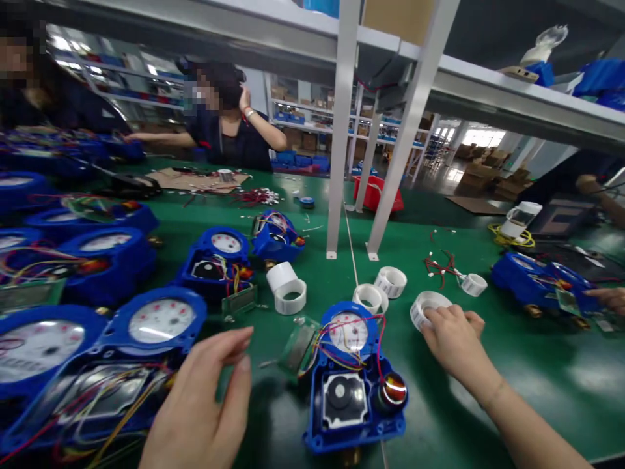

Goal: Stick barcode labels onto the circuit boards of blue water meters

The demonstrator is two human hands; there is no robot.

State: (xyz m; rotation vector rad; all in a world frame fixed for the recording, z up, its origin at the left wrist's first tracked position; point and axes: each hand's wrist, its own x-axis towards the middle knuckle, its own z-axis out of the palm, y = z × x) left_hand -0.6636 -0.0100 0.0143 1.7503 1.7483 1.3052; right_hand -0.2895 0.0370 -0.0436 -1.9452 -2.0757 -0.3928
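My left hand (205,397) hovers at the lower left, fingers slightly curved, thumb apart, nothing in its grasp. Beside it lies a blue water meter (156,319) with loose coloured wires. My right hand (454,345) reaches to a roll of white labels (417,309); the fingers are closed on its near edge and partly hide it. Between the hands sits another blue water meter (317,410), its housing uncovered. A round dial, a black disc on a white plate and a battery-like cylinder (393,389) show in it. A green circuit board (299,345) hangs from its wires at the left.
More label rolls (390,283) and tape rolls (290,296) stand behind the middle meter. Several meters (107,260) crowd the left. White posts (340,163) rise from the green bench (541,391). Co-workers (239,130) sit opposite; another person's hand (612,298) touches a meter (522,277) at right.
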